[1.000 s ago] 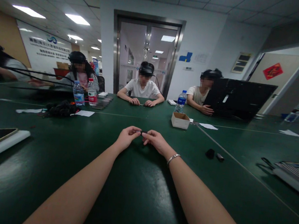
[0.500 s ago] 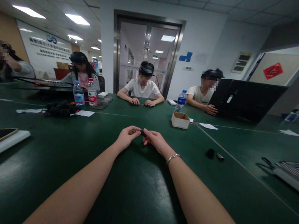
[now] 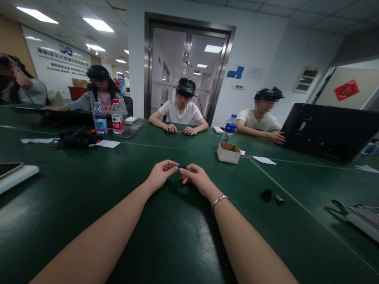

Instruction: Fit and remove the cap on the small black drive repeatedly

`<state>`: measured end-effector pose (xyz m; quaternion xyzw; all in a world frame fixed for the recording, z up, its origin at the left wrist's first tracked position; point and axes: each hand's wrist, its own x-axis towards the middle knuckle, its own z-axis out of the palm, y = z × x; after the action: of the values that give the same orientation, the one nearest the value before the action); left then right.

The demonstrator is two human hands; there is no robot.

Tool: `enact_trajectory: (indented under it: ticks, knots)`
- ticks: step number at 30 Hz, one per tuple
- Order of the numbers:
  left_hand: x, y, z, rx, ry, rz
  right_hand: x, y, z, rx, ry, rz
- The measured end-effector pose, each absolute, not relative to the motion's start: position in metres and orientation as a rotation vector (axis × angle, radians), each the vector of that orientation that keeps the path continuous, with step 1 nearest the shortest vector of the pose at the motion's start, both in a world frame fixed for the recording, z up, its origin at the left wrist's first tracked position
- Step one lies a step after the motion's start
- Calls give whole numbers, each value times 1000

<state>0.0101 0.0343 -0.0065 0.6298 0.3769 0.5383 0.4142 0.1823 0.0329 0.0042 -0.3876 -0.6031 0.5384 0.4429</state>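
Between my two hands is a small dark object (image 3: 182, 167), held just above the green table (image 3: 172, 231); its kind is too small to tell. My left hand (image 3: 160, 174) pinches its left end between thumb and fingertips. From the other side, my right hand (image 3: 199, 179) grips the right end, thumb in front and fingers curled behind. A silver bangle (image 3: 219, 202) circles my right wrist. To the right on the table lie a small black piece (image 3: 266, 195) and a short metallic cylinder (image 3: 279, 199), both apart from my hands.
Ahead stand a small open box (image 3: 228, 153) and a water bottle (image 3: 229, 129). Two more bottles (image 3: 100, 118) are at left, behind a black bundle (image 3: 78, 138). A phone on a white case (image 3: 3, 180) lies near left. Several people sit opposite; one handles a large black panel (image 3: 334, 131).
My right thumb and fingers have shifted slightly on the small dark object, which now shows more level. Across the table, the large black panel has moved right and the left person's black item lies lower.
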Motion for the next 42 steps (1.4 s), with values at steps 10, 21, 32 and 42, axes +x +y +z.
enact_trajectory:
  ticks: [10, 21, 32, 42]
  knots:
    - [12, 30, -2, 1601, 981, 1322, 181, 36, 1, -1033, -1451, 1354]
    - [13, 31, -8, 1787, 1400, 1222, 185, 34, 2, -908, -1557, 1375]
    - [13, 26, -2, 1805, 1485, 1204, 182, 33, 4, -956, -1497, 1353]
    - [14, 25, -1, 1820, 1506, 1159, 182, 35, 2, -946, -1500, 1345]
